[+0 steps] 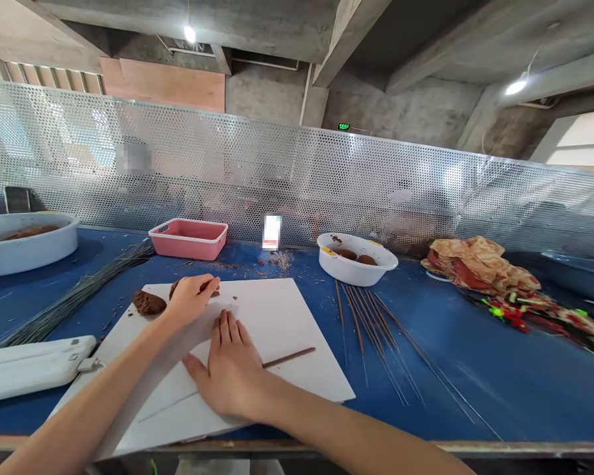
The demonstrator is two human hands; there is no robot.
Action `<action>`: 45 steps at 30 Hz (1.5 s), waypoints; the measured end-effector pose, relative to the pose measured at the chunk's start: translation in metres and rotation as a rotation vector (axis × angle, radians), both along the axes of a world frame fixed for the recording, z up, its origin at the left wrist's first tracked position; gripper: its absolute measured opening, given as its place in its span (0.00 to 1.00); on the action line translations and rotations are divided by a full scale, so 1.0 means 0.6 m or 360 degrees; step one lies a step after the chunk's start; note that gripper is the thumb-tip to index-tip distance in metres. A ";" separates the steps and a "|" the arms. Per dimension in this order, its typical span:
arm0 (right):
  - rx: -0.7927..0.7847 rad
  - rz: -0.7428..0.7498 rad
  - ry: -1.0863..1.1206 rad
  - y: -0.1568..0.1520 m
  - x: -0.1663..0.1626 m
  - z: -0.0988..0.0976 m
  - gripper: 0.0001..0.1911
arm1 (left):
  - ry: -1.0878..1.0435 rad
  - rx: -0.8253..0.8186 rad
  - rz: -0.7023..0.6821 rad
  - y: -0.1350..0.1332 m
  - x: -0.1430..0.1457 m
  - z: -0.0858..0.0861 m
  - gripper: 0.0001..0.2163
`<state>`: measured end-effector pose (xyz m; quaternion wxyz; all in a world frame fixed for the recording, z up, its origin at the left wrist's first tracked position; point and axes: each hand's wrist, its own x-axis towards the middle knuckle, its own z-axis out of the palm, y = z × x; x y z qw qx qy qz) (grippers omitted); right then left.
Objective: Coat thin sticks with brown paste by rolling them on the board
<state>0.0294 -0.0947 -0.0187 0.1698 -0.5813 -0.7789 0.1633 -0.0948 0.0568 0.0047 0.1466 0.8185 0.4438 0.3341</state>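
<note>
Tabletop [450, 376], blue, spans the view, bearing a white board [277, 307]. On it, the right hand [235, 369] lies flat, fingers stretched out, across a thin brown-coated rod [292, 356]; the left hand [191, 301] curls near a crumbly brown lump [149, 303] at the board's far-left corner, its grip impossible to tell.

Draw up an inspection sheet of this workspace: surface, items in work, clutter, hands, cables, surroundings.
Surface: blue tabletop, bearing a white board.
Items in work: brown-coated wire on the board; brown lump at the board's far left; more coated wires right of the board.
Clutter: crumbs beyond the board.
Hands: right hand flat over the brown-coated wire; left hand at brown material, grip unclear.
Cables: white plug at a white device.
Surroundings: perforated metal screen, lit bulbs.
</note>
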 end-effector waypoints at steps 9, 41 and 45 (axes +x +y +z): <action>-0.0240 0.0319 -0.0063 0.062 0.054 0.070 0.37 | 0.0126 0.0041 -0.0015 0.004 -0.001 -0.003 0.21; 0.0133 0.0064 -0.0057 -0.025 0.093 -0.014 0.39 | 0.0185 -0.0007 -0.0149 -0.007 0.000 -0.001 0.21; 0.0008 0.0152 -0.0005 0.048 0.107 0.025 0.35 | 0.0226 0.0027 -0.0131 -0.003 -0.002 -0.006 0.21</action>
